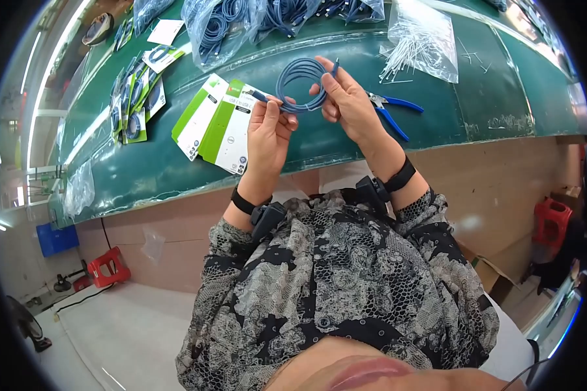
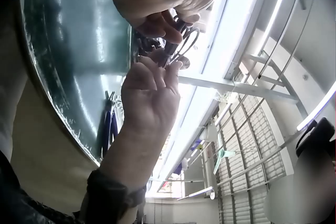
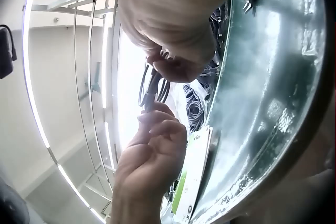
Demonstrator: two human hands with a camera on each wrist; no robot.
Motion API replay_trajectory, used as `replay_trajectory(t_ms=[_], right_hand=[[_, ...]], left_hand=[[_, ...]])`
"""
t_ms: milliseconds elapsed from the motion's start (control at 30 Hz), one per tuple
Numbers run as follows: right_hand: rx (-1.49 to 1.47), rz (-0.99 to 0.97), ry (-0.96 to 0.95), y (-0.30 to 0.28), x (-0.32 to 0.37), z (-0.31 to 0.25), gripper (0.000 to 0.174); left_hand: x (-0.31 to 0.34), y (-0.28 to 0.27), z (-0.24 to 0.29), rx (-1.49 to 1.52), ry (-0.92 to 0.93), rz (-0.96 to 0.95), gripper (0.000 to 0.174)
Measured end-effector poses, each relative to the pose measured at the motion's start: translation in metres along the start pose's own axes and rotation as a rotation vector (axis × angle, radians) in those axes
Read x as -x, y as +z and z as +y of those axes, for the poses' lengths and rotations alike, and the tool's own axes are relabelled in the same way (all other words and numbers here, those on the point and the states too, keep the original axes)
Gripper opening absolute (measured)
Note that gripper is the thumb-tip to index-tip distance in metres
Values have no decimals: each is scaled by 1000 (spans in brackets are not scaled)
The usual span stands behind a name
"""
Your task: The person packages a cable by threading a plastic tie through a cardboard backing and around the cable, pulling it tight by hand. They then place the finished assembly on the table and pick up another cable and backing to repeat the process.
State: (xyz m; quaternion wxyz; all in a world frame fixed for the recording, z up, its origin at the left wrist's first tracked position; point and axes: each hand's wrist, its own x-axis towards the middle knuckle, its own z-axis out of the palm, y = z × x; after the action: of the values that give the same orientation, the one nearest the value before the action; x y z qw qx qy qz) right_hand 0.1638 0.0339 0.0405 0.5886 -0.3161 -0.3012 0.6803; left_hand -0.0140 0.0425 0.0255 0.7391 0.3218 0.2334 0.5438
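A coiled blue cable [image 1: 285, 83] is held up over the near part of the table between both hands. My left hand [image 1: 268, 133] pinches it at the coil's left side, close to a connector end that points left. Fingers and thumb of my right hand [image 1: 351, 104] grip the coil's right side, with the other cable end sticking up above them. In the left wrist view the right hand [image 2: 149, 95] and the coil appear close together, the left hand covering part of it. The right wrist view shows the left hand [image 3: 152, 153] below the coil.
Green and white printed cards [image 1: 225, 130] lie left of the hands. Blue-handled pliers [image 1: 394, 107] rest on the green table [image 1: 319, 146] at right, near a bag of white ties [image 1: 424, 42]. Bagged cables [image 1: 267, 19] lie at the back; carded cables [image 1: 137, 98] sit far left.
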Motion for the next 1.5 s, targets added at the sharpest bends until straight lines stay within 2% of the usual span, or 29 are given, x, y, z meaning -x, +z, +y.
replay_trajectory(t_ms=[67,167,267,567,700,800,933,1100,1200,1267,1367,1500], right_hand=[[6,-42,8,-3,1,-2,43],[-187,-31,67,-3,6,0,43],[-236,-3,82,-6,6,5,43],[-244,70,20,-2,9,3,42],[-287,83,53,-5,8,8,41],[-274,71,60,-2,11,8,40],[-239,107,69,-1,12,7,38],[-252,100,49,-2,14,6,37],[-313,110,-3,-2,12,8,36],[-340,105,-28,2,12,10,36],[-205,180,-36,19,20,17,40],[-252,72,4,8,23,18,45]], left_hand=[[1,-4,1,48,-29,1,17],[3,-4,4,133,-93,2,18],[5,-2,4,260,-180,-138,19],[8,-12,-7,272,-141,-80,21],[12,-11,-9,180,-180,-91,22],[8,-16,-5,256,-323,-217,22],[11,-8,-6,173,-269,-99,23],[11,-8,-8,147,-232,-94,22],[15,10,-6,202,-238,42,23],[14,11,-12,216,-252,13,24],[9,9,-16,247,-283,-46,25],[7,8,-11,189,-155,-47,26]])
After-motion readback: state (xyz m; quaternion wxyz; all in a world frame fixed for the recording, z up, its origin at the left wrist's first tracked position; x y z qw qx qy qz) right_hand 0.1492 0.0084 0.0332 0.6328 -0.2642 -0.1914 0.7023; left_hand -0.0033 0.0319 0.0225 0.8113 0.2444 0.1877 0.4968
